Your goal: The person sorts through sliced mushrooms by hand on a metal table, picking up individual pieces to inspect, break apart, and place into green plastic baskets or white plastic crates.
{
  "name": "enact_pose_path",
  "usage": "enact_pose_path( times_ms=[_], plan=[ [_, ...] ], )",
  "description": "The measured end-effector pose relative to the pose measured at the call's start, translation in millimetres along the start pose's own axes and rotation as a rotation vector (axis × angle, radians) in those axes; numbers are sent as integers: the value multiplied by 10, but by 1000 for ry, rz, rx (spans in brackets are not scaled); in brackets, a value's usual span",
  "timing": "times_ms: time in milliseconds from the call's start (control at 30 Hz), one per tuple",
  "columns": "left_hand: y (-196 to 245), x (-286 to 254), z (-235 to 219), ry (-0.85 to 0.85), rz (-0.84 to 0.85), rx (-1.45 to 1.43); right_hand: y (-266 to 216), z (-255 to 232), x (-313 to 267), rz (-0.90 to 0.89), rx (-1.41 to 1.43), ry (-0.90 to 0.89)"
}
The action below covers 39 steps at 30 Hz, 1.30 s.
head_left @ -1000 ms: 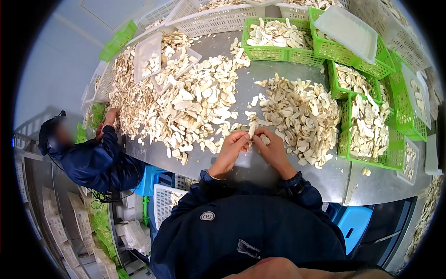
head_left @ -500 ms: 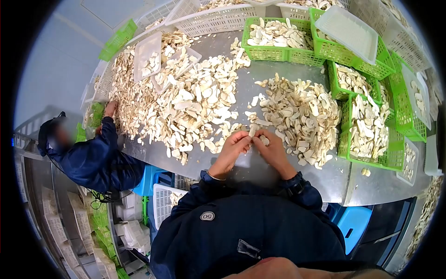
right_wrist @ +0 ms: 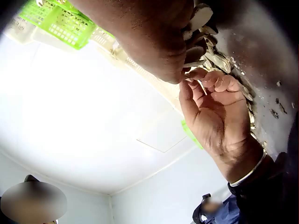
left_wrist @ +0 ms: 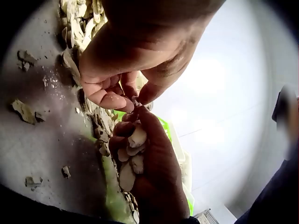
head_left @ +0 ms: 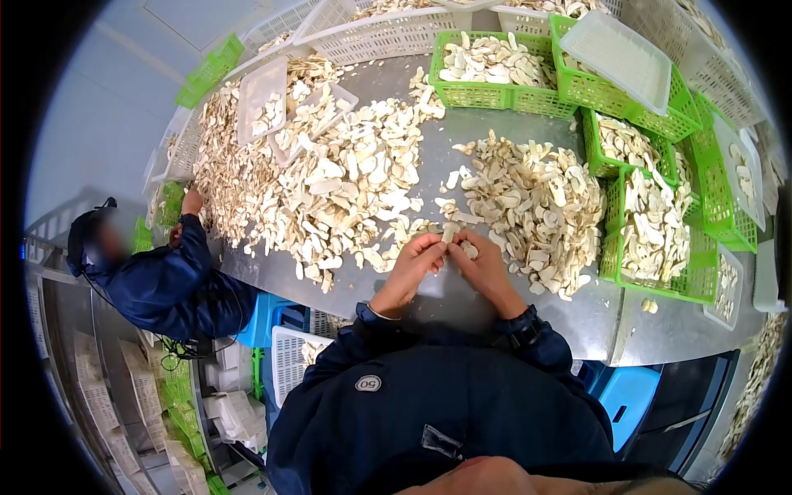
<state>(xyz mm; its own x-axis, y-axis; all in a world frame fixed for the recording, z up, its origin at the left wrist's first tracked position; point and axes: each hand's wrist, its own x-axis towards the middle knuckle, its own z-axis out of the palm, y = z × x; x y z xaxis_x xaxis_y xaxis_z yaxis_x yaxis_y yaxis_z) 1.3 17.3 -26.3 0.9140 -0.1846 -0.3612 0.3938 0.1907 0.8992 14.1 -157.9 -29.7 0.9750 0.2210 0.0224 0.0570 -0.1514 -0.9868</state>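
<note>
My left hand point(head_left: 412, 271) and right hand point(head_left: 485, 268) meet over the metal table's near side, fingertips together. Between them they pinch a pale dried mushroom slice point(head_left: 448, 232); in the left wrist view only a small bit of it shows at the fingertips. Several more mushroom slices point(left_wrist: 132, 156) lie tucked in the curled fingers of the right hand point(left_wrist: 161, 172). Seen from the right wrist, the left hand point(right_wrist: 222, 119) has its palm turned up and its thumb against the fingertips. A heap of mushroom slices point(head_left: 536, 206) lies just beyond the right hand.
A larger heap of slices point(head_left: 355, 165) spreads over the left of the table point(head_left: 561, 322). Green baskets point(head_left: 701, 276) filled with slices line the right and back, beside white crates point(head_left: 388, 43). Another person point(head_left: 177, 280) works at the left end.
My hands stay in nearly the same place; the pinched slice has shifted slightly between the fingertips. At the left, the other person's arm has moved at the heap's edge.
</note>
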Motion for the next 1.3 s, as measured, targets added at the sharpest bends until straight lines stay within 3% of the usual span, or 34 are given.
enact_pose_path(
  times_ms=[233,633,1300],
  plan=[
    [-1,-2,1,-6,-10,-12,23,9,4,-28,-19,11],
    [30,-18,21,-17,-25,-10,35,-20,22,125,218,-69],
    [51,-27,47,27,13,25,0,1,-8,-30,-88,-102]
  ],
)
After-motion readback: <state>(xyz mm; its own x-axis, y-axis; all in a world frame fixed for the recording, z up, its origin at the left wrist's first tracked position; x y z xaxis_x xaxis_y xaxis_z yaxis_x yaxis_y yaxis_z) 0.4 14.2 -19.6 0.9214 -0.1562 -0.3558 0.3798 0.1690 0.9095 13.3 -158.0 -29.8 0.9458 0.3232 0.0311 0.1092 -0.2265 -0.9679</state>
